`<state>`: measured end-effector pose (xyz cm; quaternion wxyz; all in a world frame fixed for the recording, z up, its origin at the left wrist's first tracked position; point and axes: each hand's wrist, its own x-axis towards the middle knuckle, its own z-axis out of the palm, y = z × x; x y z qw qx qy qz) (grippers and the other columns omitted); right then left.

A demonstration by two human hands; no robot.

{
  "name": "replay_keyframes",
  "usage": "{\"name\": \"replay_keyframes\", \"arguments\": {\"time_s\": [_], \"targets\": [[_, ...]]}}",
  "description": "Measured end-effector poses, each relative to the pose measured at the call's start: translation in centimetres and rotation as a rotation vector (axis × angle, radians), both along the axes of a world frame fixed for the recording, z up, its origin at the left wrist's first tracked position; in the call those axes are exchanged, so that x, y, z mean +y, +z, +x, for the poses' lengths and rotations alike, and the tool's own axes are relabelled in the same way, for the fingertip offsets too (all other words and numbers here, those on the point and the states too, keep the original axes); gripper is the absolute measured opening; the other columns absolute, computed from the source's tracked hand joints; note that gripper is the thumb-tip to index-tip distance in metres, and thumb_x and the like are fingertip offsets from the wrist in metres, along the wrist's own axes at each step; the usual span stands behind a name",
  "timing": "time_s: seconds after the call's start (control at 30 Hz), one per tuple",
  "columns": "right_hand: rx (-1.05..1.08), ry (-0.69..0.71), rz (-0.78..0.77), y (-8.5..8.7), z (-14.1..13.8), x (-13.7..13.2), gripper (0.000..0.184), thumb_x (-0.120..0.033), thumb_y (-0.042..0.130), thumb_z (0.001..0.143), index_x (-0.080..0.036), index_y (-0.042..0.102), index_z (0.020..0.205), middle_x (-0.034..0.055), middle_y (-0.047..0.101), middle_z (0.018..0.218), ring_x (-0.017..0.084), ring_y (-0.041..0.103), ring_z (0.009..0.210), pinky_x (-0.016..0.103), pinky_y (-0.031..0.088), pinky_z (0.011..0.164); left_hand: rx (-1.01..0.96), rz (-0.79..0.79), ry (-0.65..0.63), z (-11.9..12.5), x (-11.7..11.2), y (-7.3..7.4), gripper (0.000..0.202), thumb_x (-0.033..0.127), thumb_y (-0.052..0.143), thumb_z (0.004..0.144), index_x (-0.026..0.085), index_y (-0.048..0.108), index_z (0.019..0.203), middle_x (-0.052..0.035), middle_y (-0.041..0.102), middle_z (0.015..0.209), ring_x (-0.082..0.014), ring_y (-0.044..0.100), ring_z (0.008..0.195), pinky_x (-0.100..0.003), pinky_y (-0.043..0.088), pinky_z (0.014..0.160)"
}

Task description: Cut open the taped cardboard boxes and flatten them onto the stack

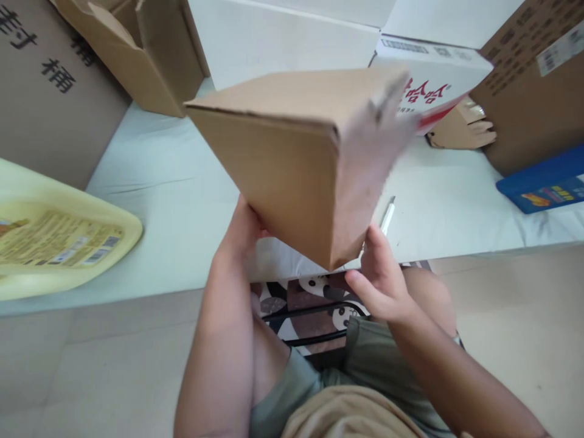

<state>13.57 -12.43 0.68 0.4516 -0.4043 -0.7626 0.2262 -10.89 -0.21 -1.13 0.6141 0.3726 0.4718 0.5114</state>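
A brown cardboard box (274, 176) is held up, tilted, over the front edge of the table, with a torn, blurred edge on its right side. My left hand (246, 225) grips its lower left part, the fingers partly hidden behind the cardboard. On the lower right, my right hand (381, 274) has its fingers against the box and its thumb apart near the bottom corner. Just beyond that hand, a white utility knife (389, 216) lies on the table.
Pale cloth covers the table (173, 176). A yellow bottle (68, 231) and a large carton (50, 91) stand left, an open cardboard box (159, 67) behind. White boxes (292, 42) line the back. Right are cut cardboard (456, 131), a brown carton (529, 91) and a blue package (542, 182).
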Motion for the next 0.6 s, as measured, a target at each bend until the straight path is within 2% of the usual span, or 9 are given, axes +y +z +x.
{"name": "replay_keyframes", "arguments": {"time_s": [0.07, 0.13, 0.2, 0.27, 0.33, 0.4, 0.53, 0.6], "targets": [[-0.058, -0.053, -0.006, 0.5, 0.3, 0.7, 0.079, -0.042, 0.052, 0.110, -0.038, 0.009, 0.176, 0.0029, 0.018, 0.184, 0.031, 0.013, 0.171, 0.063, 0.021, 0.138, -0.008, -0.101, -0.084, 0.6, -0.1, 0.0, 0.079, 0.091, 0.038, 0.090, 0.024, 0.073, 0.114, -0.0107, 0.077, 0.087, -0.0288, 0.074, 0.077, -0.039, 0.059, 0.063], [-0.104, -0.102, 0.004, 0.9, 0.7, 1.1, 0.082, -0.039, 0.054, 0.109, -0.036, 0.006, 0.176, 0.0032, 0.016, 0.184, 0.030, 0.019, 0.170, 0.058, 0.027, 0.138, 0.009, -0.160, -0.201, 0.6, -0.3, 0.4, 0.106, 0.104, 0.019, 0.079, 0.023, 0.074, 0.120, -0.0147, 0.077, 0.090, -0.0343, 0.076, 0.088, -0.042, 0.060, 0.070], [-0.131, -0.133, 0.060, 1.4, 1.1, 1.5, 0.079, -0.037, 0.054, 0.109, -0.036, 0.013, 0.176, 0.0033, 0.024, 0.182, 0.029, 0.027, 0.168, 0.056, 0.030, 0.137, 0.050, -0.181, -0.325, 0.4, -0.6, 1.0, 0.121, 0.109, 0.011, 0.071, 0.021, 0.074, 0.125, -0.0173, 0.079, 0.092, -0.0384, 0.076, 0.097, -0.043, 0.060, 0.074], [-0.153, -0.158, 0.125, 2.0, 1.5, 1.7, 0.070, -0.039, 0.054, 0.109, -0.036, 0.026, 0.174, 0.0036, 0.036, 0.178, 0.030, 0.034, 0.166, 0.058, 0.031, 0.137, 0.090, -0.208, -0.450, 0.2, -0.9, 1.6, 0.127, 0.111, 0.008, 0.067, 0.021, 0.074, 0.128, -0.0183, 0.080, 0.094, -0.0392, 0.076, 0.099, -0.041, 0.059, 0.073], [-0.175, -0.163, 0.165, 2.6, 1.8, 1.9, 0.062, -0.043, 0.052, 0.110, -0.035, 0.039, 0.170, 0.0047, 0.046, 0.172, 0.033, 0.037, 0.164, 0.062, 0.029, 0.137, 0.123, -0.260, -0.565, 0.3, -1.2, 2.0, 0.126, 0.111, 0.010, 0.067, 0.022, 0.074, 0.129, -0.0172, 0.081, 0.094, -0.0361, 0.077, 0.092, -0.038, 0.057, 0.067], [-0.170, -0.162, 0.156, 2.9, 2.1, 2.0, 0.058, -0.047, 0.050, 0.110, -0.033, 0.047, 0.166, 0.0066, 0.053, 0.168, 0.034, 0.040, 0.162, 0.064, 0.030, 0.136, 0.186, -0.332, -0.643, 0.5, -1.4, 2.2, 0.116, 0.109, 0.019, 0.071, 0.024, 0.075, 0.125, -0.0155, 0.082, 0.093, -0.0321, 0.076, 0.082, -0.035, 0.053, 0.059], [-0.137, -0.213, 0.085, 2.7, 2.6, 1.9, 0.048, -0.043, 0.055, 0.108, -0.030, 0.063, 0.154, 0.0099, 0.066, 0.155, 0.033, 0.057, 0.150, 0.059, 0.047, 0.127, 0.418, -0.417, -0.736, 0.6, -1.6, 2.1, 0.090, 0.099, 0.040, 0.080, 0.019, 0.078, 0.093, -0.0167, 0.081, 0.088, -0.0264, 0.072, 0.065, -0.030, 0.040, 0.049], [-0.158, -0.209, 0.099, 2.3, 2.4, 1.9, 0.043, -0.039, 0.060, 0.106, -0.028, 0.070, 0.146, 0.0113, 0.071, 0.147, 0.034, 0.062, 0.145, 0.057, 0.052, 0.123, 0.528, -0.402, -0.754, 0.2, -1.4, 2.0, 0.078, 0.092, 0.052, 0.080, 0.017, 0.074, 0.078, -0.0169, 0.079, 0.081, -0.0242, 0.069, 0.059, -0.030, 0.041, 0.049]]}}
